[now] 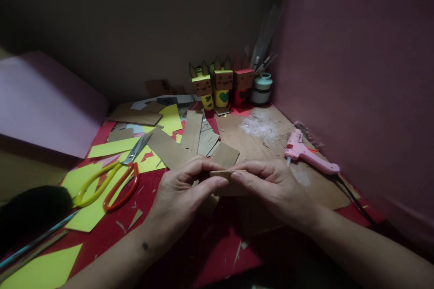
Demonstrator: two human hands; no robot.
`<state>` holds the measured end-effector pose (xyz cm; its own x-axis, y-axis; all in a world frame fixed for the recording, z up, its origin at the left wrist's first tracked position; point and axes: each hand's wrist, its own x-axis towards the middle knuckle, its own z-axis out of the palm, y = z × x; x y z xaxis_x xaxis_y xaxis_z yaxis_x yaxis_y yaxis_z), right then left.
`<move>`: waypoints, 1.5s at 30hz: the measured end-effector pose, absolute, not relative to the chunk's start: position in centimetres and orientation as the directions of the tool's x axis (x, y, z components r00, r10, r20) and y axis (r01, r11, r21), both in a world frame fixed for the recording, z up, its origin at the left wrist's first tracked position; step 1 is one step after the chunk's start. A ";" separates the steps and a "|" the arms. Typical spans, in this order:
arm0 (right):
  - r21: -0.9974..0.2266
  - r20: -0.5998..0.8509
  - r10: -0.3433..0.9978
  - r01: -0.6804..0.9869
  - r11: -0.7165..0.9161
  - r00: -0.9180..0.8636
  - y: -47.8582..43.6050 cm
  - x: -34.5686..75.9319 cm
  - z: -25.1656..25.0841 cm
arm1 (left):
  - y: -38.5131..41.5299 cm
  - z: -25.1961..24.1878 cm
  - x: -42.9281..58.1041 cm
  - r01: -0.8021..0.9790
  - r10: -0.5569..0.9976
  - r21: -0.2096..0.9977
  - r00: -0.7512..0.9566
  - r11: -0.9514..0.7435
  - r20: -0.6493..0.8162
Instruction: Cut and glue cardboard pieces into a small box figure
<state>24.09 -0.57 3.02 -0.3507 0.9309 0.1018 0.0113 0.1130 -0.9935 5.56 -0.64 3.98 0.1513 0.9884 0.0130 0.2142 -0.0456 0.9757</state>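
I count two hands, my left hand (179, 194) and my right hand (271, 187), both pinching one small brown cardboard strip (228, 173). On the bench (111, 239) lie one pair of scissors with a yellow and an orange handle (115, 176) and one pink plastic glue gun (310, 153). At the back stand three box-headed paper figures with pointed ears: a yellow figure (203, 88), a brown-faced figure (223, 85) and a red figure (242, 82). Beside them is one white jar with a pale green lid (261, 88). The loose brown cardboard strips (191, 131) and yellow paper pieces (169, 117) overlap too much for a sure count.

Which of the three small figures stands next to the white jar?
The red figure, rightmost in the row, beside the jar; the others have yellow bodies.
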 end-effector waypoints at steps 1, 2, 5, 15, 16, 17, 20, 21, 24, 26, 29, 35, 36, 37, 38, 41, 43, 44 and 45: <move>-0.991 0.123 0.931 0.008 0.134 -0.343 -0.7 24.0 3.0 | -0.7 4.0 5.6 0.200 0.989 0.979 0.149 -0.030 -0.001; -0.986 0.156 0.928 0.008 0.169 -0.338 -0.7 23.8 3.0 | -0.7 4.0 5.6 0.189 0.990 0.982 0.143 -0.025 -0.002; -0.931 0.323 0.899 0.072 0.358 -0.295 -1.0 23.4 2.9 | -0.6 4.2 5.4 0.158 0.991 0.986 0.129 -0.058 0.037; -0.650 0.570 0.720 0.319 0.690 -0.395 -0.8 23.6 3.6 | -0.6 4.3 4.9 0.223 0.954 0.942 0.222 -0.252 0.202; -0.623 0.600 0.693 0.311 0.718 -0.400 -0.8 23.6 3.7 | -0.7 4.4 4.9 0.227 0.943 0.931 0.236 -0.287 0.233; -0.613 0.616 0.679 0.299 0.732 -0.399 -0.8 23.5 3.8 | -0.7 4.4 4.8 0.229 0.934 0.921 0.249 -0.314 0.256; -0.751 0.569 0.776 0.214 0.625 -0.271 -0.6 23.3 3.8 | -0.4 4.7 4.5 0.223 0.949 0.935 0.219 -0.275 0.227; -0.827 0.516 0.834 0.137 0.544 -0.196 -0.4 23.3 3.6 | -0.2 4.7 4.3 0.212 0.961 0.949 0.201 -0.234 0.192; -0.943 0.281 0.957 -0.208 0.261 -0.071 0.5 23.1 3.2 | 0.5 4.9 3.9 0.192 0.972 0.979 0.235 -0.073 0.027; -0.929 0.141 0.981 -0.361 0.085 -0.133 1.0 23.0 3.0 | 0.8 5.0 3.8 0.217 0.947 0.976 0.312 0.010 -0.079; -0.894 -0.001 0.971 -0.435 -0.108 -0.239 1.4 23.0 3.0 | 1.0 5.0 3.6 0.243 0.932 0.968 0.333 0.064 -0.145; -0.805 -0.233 0.947 -0.502 -0.316 -0.223 1.8 24.0 2.2 | 1.0 4.2 2.9 0.198 0.851 0.939 0.400 0.282 -0.340; -0.834 -0.219 0.958 -0.474 -0.283 -0.186 2.0 24.1 1.7 | 0.8 3.9 2.9 0.197 0.844 0.934 0.403 0.298 -0.354; -0.867 -0.213 0.965 -0.426 -0.258 -0.151 2.2 24.3 1.1 | 0.7 3.6 2.9 0.216 0.843 0.929 0.396 0.299 -0.364; -0.894 -0.217 0.969 -0.375 -0.246 -0.118 2.5 24.3 0.6 | 0.5 3.3 2.9 0.255 0.846 0.924 0.386 0.285 -0.367; -0.970 -0.171 0.984 -0.165 -0.177 -0.051 3.1 24.3 -0.4 | 0.1 2.4 2.9 0.501 0.881 0.860 0.360 0.094 -0.306; -0.988 -0.147 0.987 -0.047 -0.150 -0.057 3.5 24.1 -0.4 | 0.0 1.9 2.9 0.716 0.922 0.693 0.321 -0.086 -0.217; -0.989 -0.146 0.987 -0.003 -0.147 -0.066 3.7 24.0 -0.2 | 0.0 1.7 3.0 0.806 0.934 0.572 0.305 -0.150 -0.185; -0.988 -0.151 0.986 0.036 -0.149 -0.071 3.8 23.9 0.0 | 0.0 1.6 2.9 0.869 0.942 0.454 0.296 -0.198 -0.155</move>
